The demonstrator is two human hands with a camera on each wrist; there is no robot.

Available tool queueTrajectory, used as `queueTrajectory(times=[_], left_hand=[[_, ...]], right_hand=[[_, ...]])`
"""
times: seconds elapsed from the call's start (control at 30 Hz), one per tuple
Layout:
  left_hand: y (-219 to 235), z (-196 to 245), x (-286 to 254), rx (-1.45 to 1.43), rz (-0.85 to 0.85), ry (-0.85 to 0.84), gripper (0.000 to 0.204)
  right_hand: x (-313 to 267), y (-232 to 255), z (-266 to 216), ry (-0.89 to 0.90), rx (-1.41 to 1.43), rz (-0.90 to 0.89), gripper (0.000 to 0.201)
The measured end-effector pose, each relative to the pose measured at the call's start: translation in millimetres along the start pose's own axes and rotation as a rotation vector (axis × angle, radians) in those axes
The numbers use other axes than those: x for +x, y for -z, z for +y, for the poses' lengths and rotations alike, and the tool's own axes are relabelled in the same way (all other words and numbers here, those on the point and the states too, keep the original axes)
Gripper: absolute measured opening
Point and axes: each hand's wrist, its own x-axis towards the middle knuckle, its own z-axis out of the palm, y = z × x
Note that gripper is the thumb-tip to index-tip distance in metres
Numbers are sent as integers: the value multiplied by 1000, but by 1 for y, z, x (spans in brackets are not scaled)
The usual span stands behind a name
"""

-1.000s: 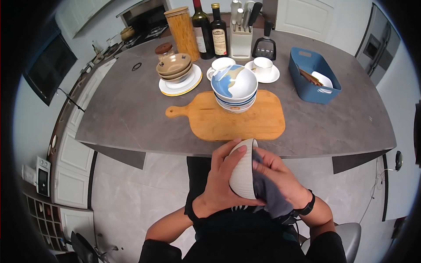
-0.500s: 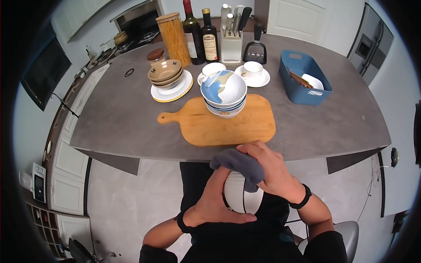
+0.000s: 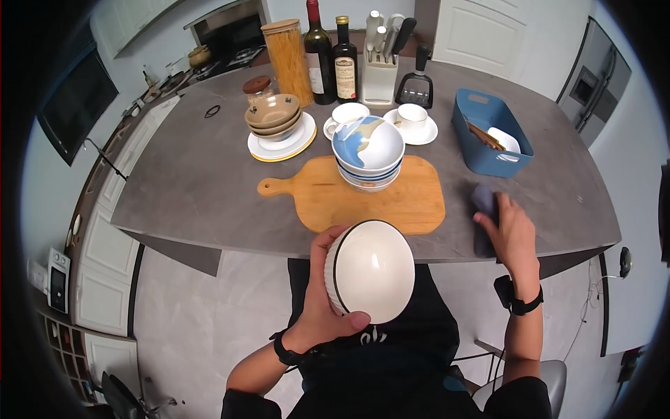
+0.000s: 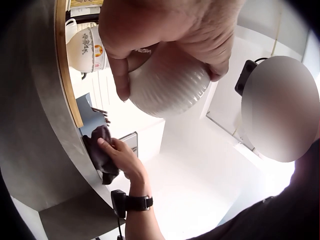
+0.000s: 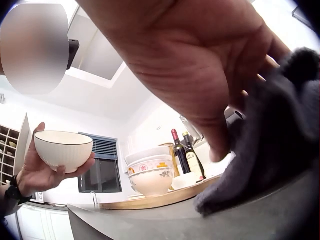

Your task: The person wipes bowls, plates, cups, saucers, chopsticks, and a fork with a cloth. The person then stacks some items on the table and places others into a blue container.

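My left hand [image 3: 322, 302] grips a white ribbed bowl [image 3: 377, 272] with a dark rim in front of my body, just off the table's near edge. Its thumb lies at the bowl's near side, and the bowl's inside faces up toward my head. Over at the right, my right hand [image 3: 515, 234] holds a dark grey cloth [image 3: 483, 209] at the tabletop near the front edge. In the right wrist view the cloth [image 5: 265, 135] hangs in folds beside the thumb, with its lower end at the table surface.
A stack of bowls [image 3: 368, 150] stands on a wooden cutting board [image 3: 314, 202]. Behind are brown bowls [image 3: 273, 113] on plates, white cups [image 3: 412, 117], bottles [image 3: 345, 66], a pasta jar [image 3: 287, 63] and a knife block [image 3: 379, 80]. A blue basket [image 3: 481, 157] holding utensils stands at the right.
My right hand has drawn the cloth away from the bowl and carried it right to the tabletop. The bowl has turned in my left hand so its inside shows.
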Motion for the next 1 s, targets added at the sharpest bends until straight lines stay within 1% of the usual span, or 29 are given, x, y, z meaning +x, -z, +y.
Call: queueTrajectory(times=[0.03, 0.1, 0.13, 0.17, 0.23, 0.3, 0.33, 0.37, 0.4, 0.43, 0.5, 0.53, 0.57, 0.6, 0.63, 0.7, 0.73, 0.8, 0.83, 0.87, 0.9, 0.93, 0.97, 1.0], left_hand=[[-1, 1, 1, -15, -11, -5, 120], [-4, 4, 4, -32, -27, -15, 118], [-6, 7, 6, -6, -38, -27, 116], [-9, 8, 8, 19, -54, -38, 115], [-13, 8, 11, 10, -74, -43, 115], [-17, 7, 13, 0, -97, -53, 116], [-19, 6, 13, -1, -108, -70, 117], [-20, 6, 13, -3, -116, -88, 119], [-21, 6, 13, 0, -120, -80, 126], [-22, 6, 14, -9, -131, -88, 126], [-25, 7, 18, 18, -152, -106, 137], [-27, 9, 22, -53, -121, -100, 141], [-30, 12, 24, -123, -89, -92, 146], [-27, 15, 26, -110, -24, -71, 148], [-12, 12, 29, 71, -13, -154, 139], [17, -3, 33, 412, 107, -321, 115], [28, -7, 35, 409, 102, -329, 115], [47, -14, 39, 624, 352, -348, 83], [56, -16, 40, 622, 348, -352, 83], [65, -18, 42, 768, 407, -303, 73], [69, -19, 44, 914, 466, -251, 64], [70, -21, 48, 937, 502, -243, 57], [72, -23, 49, 935, 503, -245, 57], [75, -26, 49, 1044, 497, -240, 56]], right_hand=[[-4, 2, -1, -2, -4, 3, 44], [-9, 11, -13, 227, 57, 175, 44], [-11, 25, -30, 246, 173, 207, 42], [-15, 35, -44, 158, 420, 97, 42], [-28, 44, -62, 52, 975, -272, 36], [-31, 60, -80, 50, 1142, -632, 32], [-30, 60, -85, 115, 1114, -718, 32], [-28, 63, -91, 151, 1077, -704, 32], [-26, 61, -90, 148, 1083, -709, 32], [-24, 59, -88, 146, 1088, -716, 33], [-14, 68, -83, 139, 1054, -716, 33], [-6, 72, -79, 137, 1031, -726, 34], [5, 76, -73, 67, 1099, -702, 35], [22, 88, -67, 5, 1064, -639, 36], [41, 91, -54, -33, 1028, -540, 36], [90, 88, -24, -5, 1083, -318, 34], [117, 87, -9, -33, 1043, -222, 32], [169, 77, 26, -30, 882, -48, 29], [197, 68, 45, -69, 719, 0, 32], [217, 63, 55, -109, 579, 30, 34], [235, 56, 67, -110, 578, 34, 34], [251, 45, 78, -125, 433, 9, 32], [263, 33, 88, -137, 287, -16, 31], [273, 21, 98, -136, 286, -12, 31]])
